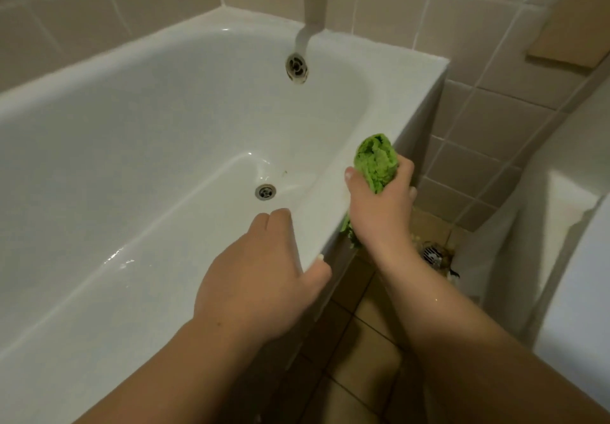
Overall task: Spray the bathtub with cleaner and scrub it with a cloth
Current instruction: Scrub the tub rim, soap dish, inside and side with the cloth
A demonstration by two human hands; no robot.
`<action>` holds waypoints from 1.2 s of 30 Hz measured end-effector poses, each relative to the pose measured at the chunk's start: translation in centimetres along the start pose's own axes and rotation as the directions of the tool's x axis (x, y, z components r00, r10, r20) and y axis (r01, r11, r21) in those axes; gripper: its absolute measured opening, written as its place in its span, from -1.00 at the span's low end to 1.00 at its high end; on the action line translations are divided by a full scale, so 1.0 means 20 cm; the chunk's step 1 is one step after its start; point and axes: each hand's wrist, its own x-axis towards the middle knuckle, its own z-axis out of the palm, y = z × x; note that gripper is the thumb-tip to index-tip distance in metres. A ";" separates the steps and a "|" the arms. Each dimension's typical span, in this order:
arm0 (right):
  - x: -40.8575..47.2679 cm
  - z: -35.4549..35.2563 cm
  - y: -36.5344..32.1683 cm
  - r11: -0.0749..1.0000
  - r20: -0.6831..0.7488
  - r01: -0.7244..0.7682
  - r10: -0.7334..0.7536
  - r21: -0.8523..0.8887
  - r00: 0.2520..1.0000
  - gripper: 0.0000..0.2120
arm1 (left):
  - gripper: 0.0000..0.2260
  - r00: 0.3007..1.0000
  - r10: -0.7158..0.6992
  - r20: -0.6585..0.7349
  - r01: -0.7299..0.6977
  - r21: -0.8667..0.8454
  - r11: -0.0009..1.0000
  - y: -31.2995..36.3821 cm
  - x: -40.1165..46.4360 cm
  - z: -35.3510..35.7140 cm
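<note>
The right hand (379, 205) grips a bunched green cloth (376, 161) and holds it against the near rim of the white bathtub (333, 192), toward the tap end; one tail of the cloth hangs below the wrist, outside the tub wall. The left hand (260, 278) braces on the same rim nearer the camera, fingers straight and reaching over into the basin, thumb hooked on the outer edge, holding nothing.

The main risk, as I judge it, is footing and leverage. The basin floor shines with water near the floor drain (265, 191), and the rim is probably just as slick, so the bracing palm could skid inward if weight shifts onto it. The cloth is wadded rather than spread flat (only a small face of it meets the enamel), so strokes could miss patches, such as the small brown specks just beyond the drain. The dangling tail could also drag along the tiled floor (366, 341) and carry grit back onto the tub. No spray bottle is in view, so I cannot tell whether cleaner is on the surface
</note>
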 end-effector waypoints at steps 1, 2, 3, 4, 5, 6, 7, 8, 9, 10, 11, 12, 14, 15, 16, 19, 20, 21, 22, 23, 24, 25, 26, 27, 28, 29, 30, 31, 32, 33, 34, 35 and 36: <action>0.00 0.00 0.00 1.000 -0.010 0.009 -0.010 -0.018 1.000 -0.52 | -0.47 1.000 -0.004 -0.021 0.004 -0.018 1.000 -0.01 0.00 0.00; 0.01 0.00 0.00 0.999 -0.022 0.020 -0.021 -0.033 1.000 -0.54 | -0.46 0.999 -0.007 -0.040 0.006 -0.034 0.999 -0.01 0.00 -0.01; 0.01 0.01 0.00 0.998 -0.038 0.031 -0.032 -0.049 0.999 -0.55 | -0.46 0.999 -0.011 -0.048 0.008 -0.046 0.999 -0.01 0.00 -0.01; 0.02 0.01 0.00 0.997 -0.060 0.046 -0.049 -0.061 0.997 -0.57 | -0.46 0.999 -0.008 -0.050 0.006 -0.055 0.998 -0.01 0.01 0.00; 0.03 0.02 0.01 0.995 -0.081 0.067 -0.073 -0.067 0.994 -0.57 | -0.46 0.999 -0.005 -0.049 0.002 -0.062 0.998 -0.01 0.01 0.00; 0.04 0.02 0.02 0.994 -0.094 0.087 -0.094 -0.073 0.991 -0.58 | -0.45 0.999 -0.002 -0.048 -0.001 -0.070 0.998 -0.01 0.02 0.01; 0.05 0.02 0.03 0.991 -0.100 0.104 -0.112 -0.078 0.989 -0.58 | -0.44 0.999 0.001 -0.050 -0.005 -0.079 0.997 -0.02 0.03 0.02; 0.05 0.02 0.04 0.990 -0.101 0.116 -0.124 -0.085 0.987 -0.59 | -0.43 0.998 0.006 -0.058 -0.011 -0.090 0.996 -0.02 0.04 0.03; 0.06 0.02 0.06 0.988 -0.096 0.125 -0.134 -0.090 0.986 -0.59 | -0.40 0.997 0.006 -0.071 -0.013 -0.101 0.995 -0.03 0.04 0.04; 0.06 0.02 0.06 0.986 -0.092 0.138 -0.146 -0.091 0.985 -0.59 | -0.38 0.996 0.006 -0.090 -0.016 -0.109 0.994 -0.04 0.04 0.04; 0.06 0.01 0.07 0.985 -0.086 0.146 -0.154 -0.090 0.984 -0.59 | -0.36 0.995 0.007 -0.101 -0.019 -0.119 0.993 -0.05 0.05 0.04; 0.06 0.01 0.07 0.985 -0.076 0.151 -0.158 -0.088 0.984 -0.58 | -0.34 0.994 0.002 -0.111 -0.017 -0.131 0.991 -0.05 0.04 0.04; 0.06 0.00 0.07 0.984 -0.058 0.150 -0.156 -0.093 0.986 -0.58 | -0.33 0.993 -0.016 -0.120 -0.004 -0.160 0.987 -0.05 0.04 0.05; 0.05 -0.01 0.07 0.984 -0.046 0.149 -0.154 -0.101 0.987 -0.59 | -0.32 0.991 -0.029 -0.128 0.007 -0.167 0.986 -0.05 0.04 0.05; 0.02 -0.01 0.07 0.982 -0.029 0.155 -0.159 -0.109 0.987 -0.60 | -0.32 0.990 -0.040 -0.134 0.016 -0.169 0.985 -0.04 0.04 0.05; -0.11 -0.06 0.07 0.969 0.095 0.201 -0.189 -0.144 0.977 -0.63 | -0.32 0.988 -0.089 -0.123 0.071 -0.143 0.987 0.00 0.01 0.05; -0.16 -0.09 0.06 0.965 0.162 0.206 -0.180 -0.164 0.970 -0.63 | -0.33 0.989 -0.105 -0.108 0.091 -0.125 0.988 0.01 -0.01 0.05; -0.21 -0.13 0.04 0.965 0.242 0.192 -0.146 -0.180 0.959 -0.63 | -0.35 0.989 -0.125 -0.084 0.116 -0.109 0.987 0.02 -0.05 0.04; -0.25 -0.19 0.01 0.963 0.323 0.175 -0.102 -0.205 0.941 -0.63 | -0.38 0.988 -0.148 -0.055 0.142 -0.101 0.985 0.01 -0.10 0.03; -0.29 -0.25 -0.03 0.957 0.393 0.167 -0.063 -0.237 0.917 -0.64 | -0.41 0.985 -0.174 -0.017 0.172 -0.095 0.981 0.00 -0.16 0.00; -0.32 -0.33 -0.06 0.946 0.442 0.175 -0.038 -0.273 0.896 -0.65 | -0.46 0.981 -0.192 0.013 0.193 -0.090 0.977 -0.01 -0.22 -0.05; -0.36 -0.43 -0.14 0.934 0.476 0.180 -0.013 -0.307 0.879 -0.67 | -0.52 0.976 -0.214 0.047 0.217 -0.072 0.974 -0.01 -0.31 -0.15; -0.39 -0.50 -0.20 0.920 0.498 0.191 0.004 -0.341 0.867 -0.69 | -0.56 0.973 -0.214 0.082 0.218 -0.041 0.975 -0.01 -0.38 -0.21; -0.43 -0.59 -0.27 0.901 0.516 0.209 0.019 -0.380 0.856 -0.69 | -0.56 0.971 -0.200 0.130 0.202 -0.004 0.979 0.01 -0.46 -0.30; -0.47 -0.69 -0.36 0.874 0.536 0.232 0.038 -0.427 0.843 -0.67 | -0.53 0.968 -0.171 0.183 0.169 0.029 0.985 0.05 -0.53 -0.41; -0.51 -0.79 -0.46 0.840 0.556 0.261 0.058 -0.476 0.829 -0.62 | -0.50 0.962 -0.144 0.231 0.134 0.057 0.989 0.10 -0.61 -0.52; -0.55 -0.89 -0.56 0.805 0.575 0.291 0.074 -0.516 0.815 -0.57 | -0.49 0.958 -0.114 0.263 0.098 0.076 0.992 0.17 -0.68 -0.64; -0.60 -1.00 -0.67 0.778 0.593 0.312 0.095 -0.545 0.799 -0.52 | -0.50 0.951 -0.094 0.296 0.072 0.085 0.994 0.24 -0.77 -0.75; -0.65 -1.11 -0.77 0.759 0.606 0.334 0.099 -0.559 0.789 -0.48 | -0.51 0.946 -0.074 0.315 0.050 0.084 0.995 0.31 -0.84 -0.86; -0.70 -1.22 -0.87 0.747 0.616 0.352 0.097 -0.565 0.782 -0.46 | -0.53 0.944 -0.055 0.324 0.032 0.075 0.997 0.38 -0.92 -0.97; -0.74 -1.33 -0.96 0.736 0.620 0.363 0.097 -0.571 0.779 -0.45 | -0.54 0.944 -0.042 0.329 0.025 0.057 0.998 0.45 -0.98 -1.06; -0.79 -1.43 -1.04 0.732 0.614 0.359 0.102 -0.579 0.783 -0.44 | -0.56 0.943 -0.033 0.332 0.026 0.026 0.999 0.52 -1.06 -1.14; -0.83 -1.54 -1.12 0.732 0.600 0.350 0.100 -0.585 0.793 -0.44 | -0.58 0.943 -0.023 0.331 0.027 -0.009 1.000 0.58 -1.12 -1.21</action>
